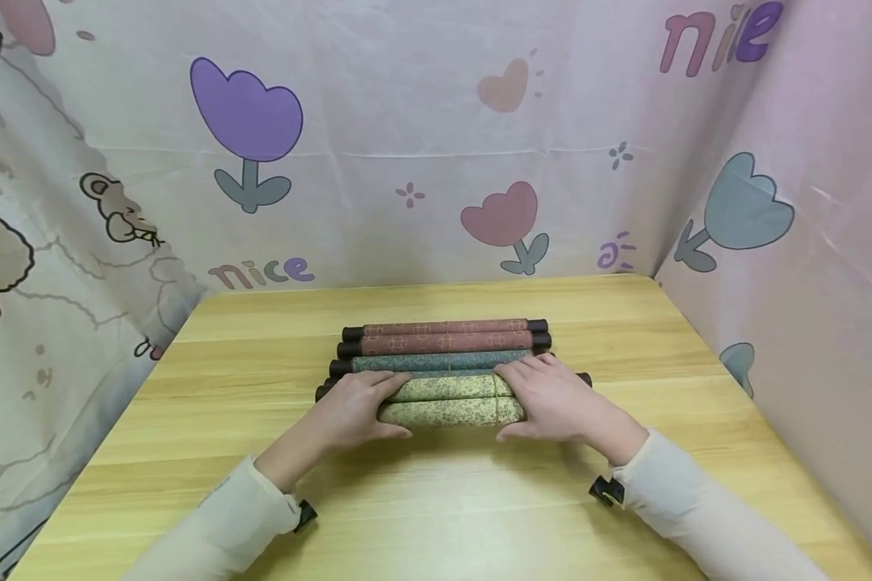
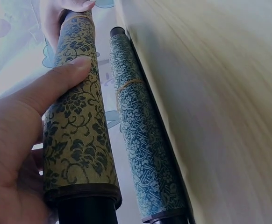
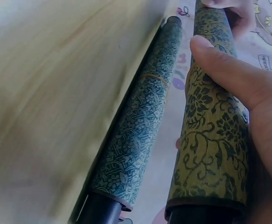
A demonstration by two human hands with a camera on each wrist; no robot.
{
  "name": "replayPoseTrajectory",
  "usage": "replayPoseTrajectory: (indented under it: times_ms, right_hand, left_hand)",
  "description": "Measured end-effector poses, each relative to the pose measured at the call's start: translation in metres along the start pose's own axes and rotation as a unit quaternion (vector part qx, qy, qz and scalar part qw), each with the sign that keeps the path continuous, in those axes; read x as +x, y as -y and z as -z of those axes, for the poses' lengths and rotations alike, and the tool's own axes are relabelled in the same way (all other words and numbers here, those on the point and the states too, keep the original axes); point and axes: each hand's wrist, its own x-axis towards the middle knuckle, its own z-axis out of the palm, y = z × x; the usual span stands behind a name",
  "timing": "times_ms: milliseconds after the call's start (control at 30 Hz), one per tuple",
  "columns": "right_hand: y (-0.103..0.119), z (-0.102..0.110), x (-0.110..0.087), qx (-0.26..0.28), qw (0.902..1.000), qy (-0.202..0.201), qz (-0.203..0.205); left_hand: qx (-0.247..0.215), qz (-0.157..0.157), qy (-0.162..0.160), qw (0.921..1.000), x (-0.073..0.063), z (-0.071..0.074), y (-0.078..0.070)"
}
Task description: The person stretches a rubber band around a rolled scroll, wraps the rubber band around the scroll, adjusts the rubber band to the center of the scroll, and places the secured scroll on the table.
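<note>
Two yellow patterned scrolls (image 1: 450, 412), side by side with a thin cord round them, are gripped near both ends by my hands. My left hand (image 1: 350, 410) has its fingers over the top and its thumb at the near side. On the other end, my right hand (image 1: 548, 395) grips the same way. In the left wrist view the yellow scroll (image 2: 80, 140) shows dark floral vines and a black end, above the table. Just beyond lies a teal scroll (image 3: 131, 133), also corded and black-ended, partly hidden by the yellow ones in the head view.
Behind the teal scroll, two dark red scrolls (image 1: 436, 342) with black end knobs lie parallel on the wooden table (image 1: 436, 508). A printed curtain (image 1: 378, 161) rises at the table's back and sides. A black wrist mount (image 1: 606, 490) sits at the right cuff.
</note>
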Motion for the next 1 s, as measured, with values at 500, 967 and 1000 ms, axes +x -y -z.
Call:
replayPoseTrajectory:
  times_ms: [500,967,1000]
  right_hand:
    - [0.002,-0.005,0.001,-0.030,0.9990,-0.021,0.026]
    - [0.006,-0.005,0.015,-0.042,0.9968,-0.042,0.053]
    - [0.007,-0.004,0.016,-0.043,0.9968,-0.042,0.053]
  left_hand:
    - [-0.005,0.000,0.005,1.0000,-0.002,-0.005,-0.002]
    - [-0.006,0.001,0.001,1.0000,-0.001,-0.005,-0.002]
    - [-0.005,0.001,0.001,1.0000,0.000,-0.004,-0.002]
